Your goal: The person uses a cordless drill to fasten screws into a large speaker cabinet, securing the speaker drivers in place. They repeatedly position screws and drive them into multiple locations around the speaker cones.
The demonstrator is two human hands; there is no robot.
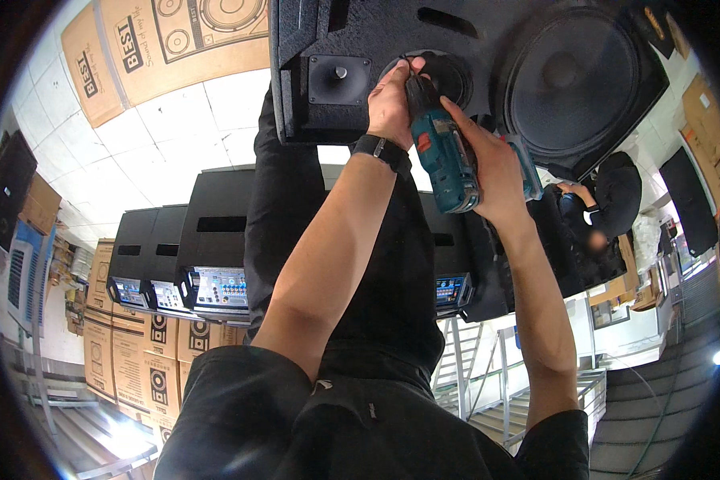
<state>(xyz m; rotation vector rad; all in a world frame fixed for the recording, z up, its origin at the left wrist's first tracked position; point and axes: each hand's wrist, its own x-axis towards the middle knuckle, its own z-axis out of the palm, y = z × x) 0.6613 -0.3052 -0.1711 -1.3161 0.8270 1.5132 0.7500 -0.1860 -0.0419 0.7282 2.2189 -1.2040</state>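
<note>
A black speaker cabinet (376,36) lies in front of me with its drivers facing up. My right hand (494,170) is wrapped round the grip of a teal cordless drill (446,164), whose black front end points at the small round driver (456,78). Beside the drill's nose, my left hand (389,102) has its fingers closed at the rim of that driver. Whatever lies between those fingertips is hidden or too small to name. To the left of it sits a square horn (328,80); a large round woofer (572,84) fills the cabinet's right part.
A flat cardboard box (176,48) lies on the pale tiled floor at the upper left. Black speakers with lit control panels (220,286) stand left of my legs, near stacked cartons (132,360). Another person (616,192) crouches at the right, beyond the woofer.
</note>
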